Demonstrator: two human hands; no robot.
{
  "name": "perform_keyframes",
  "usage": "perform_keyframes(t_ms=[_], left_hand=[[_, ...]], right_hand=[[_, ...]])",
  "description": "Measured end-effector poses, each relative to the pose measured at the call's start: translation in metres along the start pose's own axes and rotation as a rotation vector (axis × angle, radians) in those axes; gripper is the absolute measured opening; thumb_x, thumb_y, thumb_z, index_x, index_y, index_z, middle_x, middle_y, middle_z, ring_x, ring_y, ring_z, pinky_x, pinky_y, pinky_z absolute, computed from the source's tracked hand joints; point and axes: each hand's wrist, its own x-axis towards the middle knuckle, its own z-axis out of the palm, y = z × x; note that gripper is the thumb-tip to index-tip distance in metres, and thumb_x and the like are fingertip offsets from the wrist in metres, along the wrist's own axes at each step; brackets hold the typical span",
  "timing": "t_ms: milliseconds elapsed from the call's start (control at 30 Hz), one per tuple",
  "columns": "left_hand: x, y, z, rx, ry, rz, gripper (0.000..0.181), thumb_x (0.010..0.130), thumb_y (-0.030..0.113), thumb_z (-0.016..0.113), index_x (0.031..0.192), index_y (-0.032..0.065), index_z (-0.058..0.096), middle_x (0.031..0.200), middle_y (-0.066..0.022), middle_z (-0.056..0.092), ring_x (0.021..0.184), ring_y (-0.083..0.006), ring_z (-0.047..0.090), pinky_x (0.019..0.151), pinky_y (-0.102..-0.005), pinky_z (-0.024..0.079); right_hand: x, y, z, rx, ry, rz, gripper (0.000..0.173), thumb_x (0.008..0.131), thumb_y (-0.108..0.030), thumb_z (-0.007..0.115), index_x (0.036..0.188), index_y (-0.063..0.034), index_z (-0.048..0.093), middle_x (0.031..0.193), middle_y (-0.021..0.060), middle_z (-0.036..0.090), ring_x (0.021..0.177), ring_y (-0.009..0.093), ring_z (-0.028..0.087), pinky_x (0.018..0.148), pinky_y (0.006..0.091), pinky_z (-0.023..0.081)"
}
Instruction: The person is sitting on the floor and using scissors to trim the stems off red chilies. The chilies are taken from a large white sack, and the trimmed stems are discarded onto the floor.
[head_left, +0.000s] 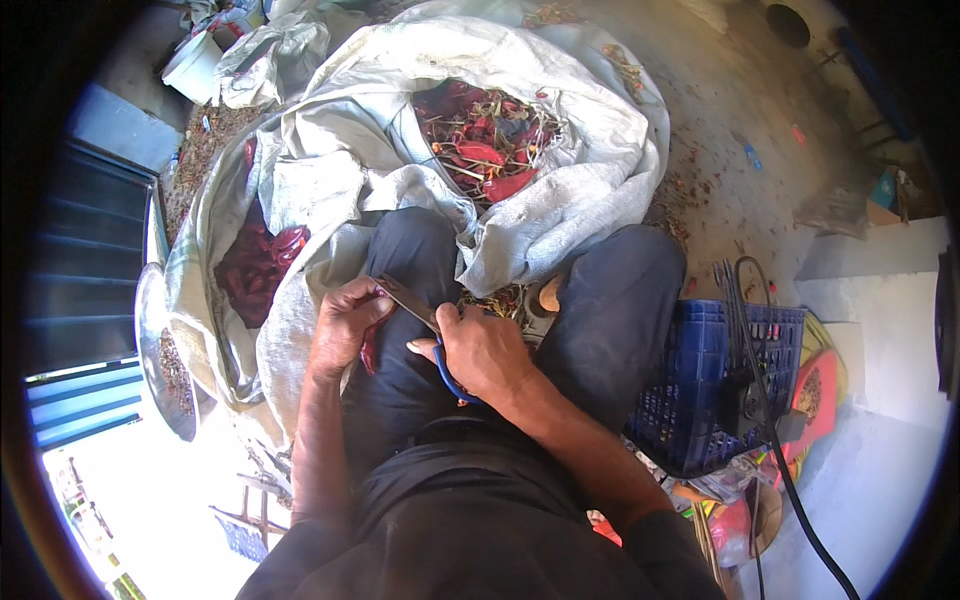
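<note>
Between the fingertips of my left hand (347, 322) is a dried red chili pepper (369, 351), its body hanging down over my thigh. My right hand (484, 349) grips a pair of scissors (448, 371) by the blue handle. The metal blades point up and left, with their tips at the top of the pepper by my left fingers; whether they touch it I cannot tell. Beyond my knees an open white woven sack (592, 105) holds red peppers (480, 152) mixed with stems. To the left, a second woven sack (289, 382) contains darker red peppers (251, 277).
A blue plastic crate (675, 375) stands at my right, with a black cable (780, 450) beside it. Left of the sacks is a round metal pan (154, 345) holding debris. A white bucket (193, 69) stands at the upper left. Stem scraps lie on the floor (697, 180).
</note>
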Motion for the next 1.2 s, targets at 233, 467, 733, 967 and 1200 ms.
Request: perform_keyframes(t_ms=[233,467,733,967,1200], left_hand=[[0.002,-0.005,0.003,0.017,0.009,0.089,0.014,0.089,0.002,0.066,0.103,0.0010,0.070,0.090,-0.0009,0.068,0.080,-0.0069,0.059,0.075,-0.0215,0.047],[-0.003,0.013,-0.001,-0.010,0.129,0.174,0.031,0.091,0.002,0.065,0.122,0.0031,0.064,0.096,-0.0005,0.067,0.085,-0.0060,0.058,0.077,-0.0204,0.047],[0.007,0.065,-0.122,1.129,0.648,0.380,0.035,0.080,0.015,0.072,0.113,0.0052,0.068,0.096,-0.0147,0.071,0.081,-0.0290,0.068,0.074,-0.0359,0.053],[0.122,0.047,-0.226,1.089,0.804,0.259,0.034,0.085,0.029,0.068,0.114,0.0100,0.067,0.104,-0.0196,0.069,0.086,-0.0376,0.069,0.076,-0.0478,0.052],[0.232,0.018,-0.332,0.722,0.625,0.203,0.052,0.090,0.026,0.063,0.137,0.0079,0.052,0.113,-0.0148,0.070,0.094,-0.0181,0.066,0.082,-0.0329,0.052]], right_hand=[[-0.009,0.003,0.034,0.421,0.019,0.093,0.055,0.086,-0.056,0.065,0.080,-0.0020,0.055,0.060,0.0235,0.060,0.058,0.039,0.065,0.051,0.0451,0.050],[-0.007,0.012,0.035,0.615,-0.018,0.196,0.051,0.086,-0.051,0.069,0.080,-0.0019,0.056,0.058,0.0168,0.059,0.055,0.038,0.063,0.053,0.0442,0.048],[-0.002,0.007,0.028,0.599,-0.130,0.205,0.048,0.085,-0.047,0.072,0.077,-0.0034,0.054,0.060,0.0186,0.059,0.056,0.038,0.063,0.050,0.0429,0.048],[0.005,0.005,0.035,0.504,-0.163,0.180,0.054,0.081,-0.053,0.072,0.078,-0.0023,0.054,0.059,0.0202,0.057,0.056,0.041,0.062,0.050,0.0449,0.048],[0.012,0.006,0.028,0.480,-0.174,0.143,0.049,0.082,-0.048,0.074,0.078,-0.0040,0.053,0.060,0.0179,0.057,0.055,0.038,0.061,0.050,0.0452,0.047]])
